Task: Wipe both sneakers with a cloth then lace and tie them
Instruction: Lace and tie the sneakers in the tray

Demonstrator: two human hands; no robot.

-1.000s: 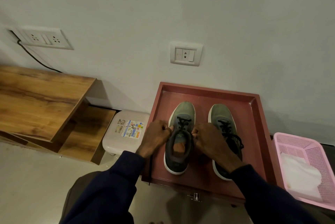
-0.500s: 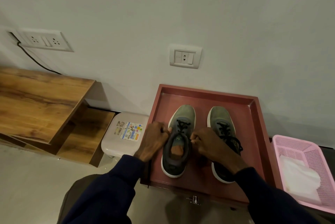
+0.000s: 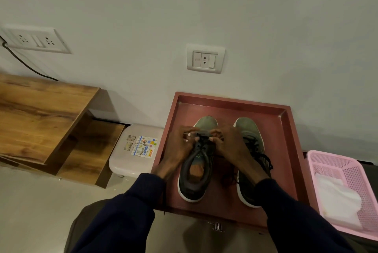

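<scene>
Two grey-green sneakers with white soles stand side by side, toes to the wall, in a dark red tray (image 3: pixel 286 150). Over the laces of the left sneaker (image 3: pixel 194 179) my left hand (image 3: pixel 178 150) and my right hand (image 3: pixel 231 146) meet, fingers curled and pinching its black lace (image 3: pixel 201 137) near the forward eyelets. The right sneaker (image 3: pixel 248 130) is partly hidden by my right wrist; its black laces lie loose over its side. A white cloth (image 3: pixel 337 199) lies in a pink basket at the right.
The pink plastic basket (image 3: pixel 327 160) stands right of the tray. A white plastic box (image 3: pixel 135 150) with a sticker sits left of the tray, beside a wooden bench (image 3: pixel 41 113). The wall with two sockets is close behind the tray.
Both hands have moved forward from the sneaker's tongue opening toward its toe and closer together over the laces. The view has shifted slightly.
</scene>
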